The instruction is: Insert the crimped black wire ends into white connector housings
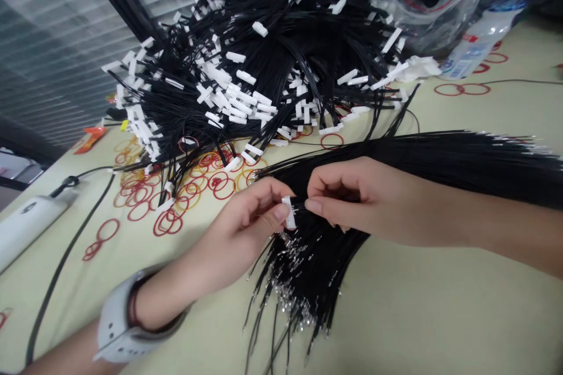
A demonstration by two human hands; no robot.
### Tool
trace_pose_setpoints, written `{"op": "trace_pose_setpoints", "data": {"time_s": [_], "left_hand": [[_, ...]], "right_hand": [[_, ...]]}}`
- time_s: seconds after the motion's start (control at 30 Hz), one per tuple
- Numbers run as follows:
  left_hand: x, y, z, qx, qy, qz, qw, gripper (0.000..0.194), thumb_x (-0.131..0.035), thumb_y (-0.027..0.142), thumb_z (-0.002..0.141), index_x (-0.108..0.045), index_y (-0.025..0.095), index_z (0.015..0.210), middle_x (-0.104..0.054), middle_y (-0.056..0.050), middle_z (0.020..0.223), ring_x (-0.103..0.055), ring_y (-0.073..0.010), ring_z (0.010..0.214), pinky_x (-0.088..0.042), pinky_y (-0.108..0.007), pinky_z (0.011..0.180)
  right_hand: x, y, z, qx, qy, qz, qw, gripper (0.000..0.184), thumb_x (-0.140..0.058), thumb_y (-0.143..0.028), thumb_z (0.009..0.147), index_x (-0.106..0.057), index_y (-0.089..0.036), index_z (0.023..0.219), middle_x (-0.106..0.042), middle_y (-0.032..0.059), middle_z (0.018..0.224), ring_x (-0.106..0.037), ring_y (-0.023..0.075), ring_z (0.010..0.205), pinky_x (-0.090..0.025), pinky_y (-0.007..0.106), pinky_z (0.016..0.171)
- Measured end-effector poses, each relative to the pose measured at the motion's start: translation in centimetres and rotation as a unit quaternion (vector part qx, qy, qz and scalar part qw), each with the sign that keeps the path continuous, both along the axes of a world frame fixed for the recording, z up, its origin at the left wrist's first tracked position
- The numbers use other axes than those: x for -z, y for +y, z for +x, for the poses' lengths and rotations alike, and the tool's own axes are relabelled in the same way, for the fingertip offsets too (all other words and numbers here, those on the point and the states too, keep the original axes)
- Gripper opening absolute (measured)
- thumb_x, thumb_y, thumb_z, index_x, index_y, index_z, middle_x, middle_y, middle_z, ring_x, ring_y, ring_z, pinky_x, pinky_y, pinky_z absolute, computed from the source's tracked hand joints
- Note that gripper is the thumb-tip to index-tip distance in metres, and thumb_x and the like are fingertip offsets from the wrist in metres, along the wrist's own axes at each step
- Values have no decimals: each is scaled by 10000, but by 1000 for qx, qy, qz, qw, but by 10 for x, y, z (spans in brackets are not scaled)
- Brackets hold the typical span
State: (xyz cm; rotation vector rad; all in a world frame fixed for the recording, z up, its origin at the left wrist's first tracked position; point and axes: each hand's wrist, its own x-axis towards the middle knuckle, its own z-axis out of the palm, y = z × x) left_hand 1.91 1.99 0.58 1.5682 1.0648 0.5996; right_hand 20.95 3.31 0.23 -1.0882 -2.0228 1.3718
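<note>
Between the thumb and fingers of my left hand (250, 217) is a small white connector housing (289, 212). Close to its right side, my right hand (352, 196) is closed in a pinch on a thin black wire, whose end is at the housing; whether the tip is inside I cannot make out. Below both hands lies a thick bundle of black wires (321, 263) with shiny metal terminals at their ends. More of these wires (440, 158) stretch away to the right, under my right forearm.
A big heap of black cables (281, 41) with white connectors covers the back. Red and yellow rubber bands (189, 187) lie scattered in front of it. A white power strip (35, 222) is at left; a plastic bottle (479, 41) and clear bag (426, 17) are at back right.
</note>
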Motion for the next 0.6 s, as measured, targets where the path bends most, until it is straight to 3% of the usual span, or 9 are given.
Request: {"op": "trace_pose_setpoints", "data": {"time_s": [0.3,0.6], "left_hand": [[2,1,-5,4,-15,17,1000,57,-522,182,850,-565,166,817,-526,26,633,-485,-98,582,-396,-201,535],[13,5,-5,2,-88,3,996,47,-633,124,775,-626,162,749,-608,30,621,-537,-76,560,-438,-172,537]], "right_hand": [[5,-3,-1,14,-10,59,998,197,-533,-270,819,-522,-177,646,-467,-56,534,-372,49,467,-285,169,389],[13,-12,-5,32,-17,167,985,175,-506,-226,847,-551,-172,687,-490,-60,552,-391,51,489,-300,193,459]]}}
